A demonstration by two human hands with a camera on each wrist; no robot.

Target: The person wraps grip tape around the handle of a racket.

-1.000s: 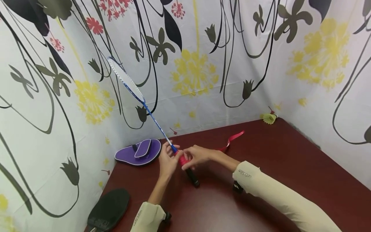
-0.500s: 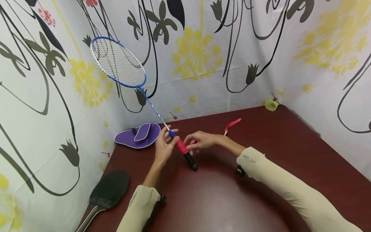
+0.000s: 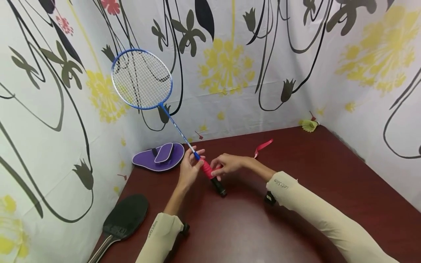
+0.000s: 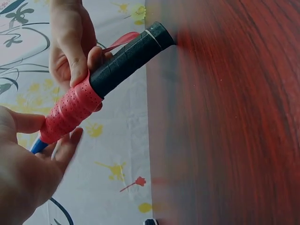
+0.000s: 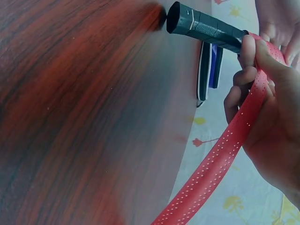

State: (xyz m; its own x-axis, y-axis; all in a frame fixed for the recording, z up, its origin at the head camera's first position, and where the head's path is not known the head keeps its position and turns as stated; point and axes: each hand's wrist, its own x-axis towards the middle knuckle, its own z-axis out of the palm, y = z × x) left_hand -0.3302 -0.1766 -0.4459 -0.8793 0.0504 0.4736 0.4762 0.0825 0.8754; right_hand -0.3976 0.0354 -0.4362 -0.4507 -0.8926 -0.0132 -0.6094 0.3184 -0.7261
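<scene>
A blue-and-white badminton racket [image 3: 179,132] slants up to the left, its strung head toward the back wall. My left hand [image 3: 189,173] holds it at the top of the handle, thumb and fingers on either side. Red perforated grip tape [image 4: 70,112] is wound around the handle's upper part; below it the black handle [image 4: 131,58] is uncovered. My right hand [image 3: 228,163] pinches the tape at the lower end of the winding, thumb against fingers. From there the loose tape strip [image 5: 211,164] runs off, and its tail lies behind my right wrist in the head view.
A purple paddle case [image 3: 158,157] lies at the back left of the dark red table [image 3: 250,226]. Nearer, a black table tennis paddle [image 3: 126,215] lies at the left edge. A yellow shuttlecock [image 3: 310,126] sits in the far right corner. Patterned cloth walls [image 3: 227,109] enclose the table.
The racket has turned about its length, its head going from edge-on to showing its strung face. My right hand has stayed at the tape, and the tape's tail has shifted slightly left.
</scene>
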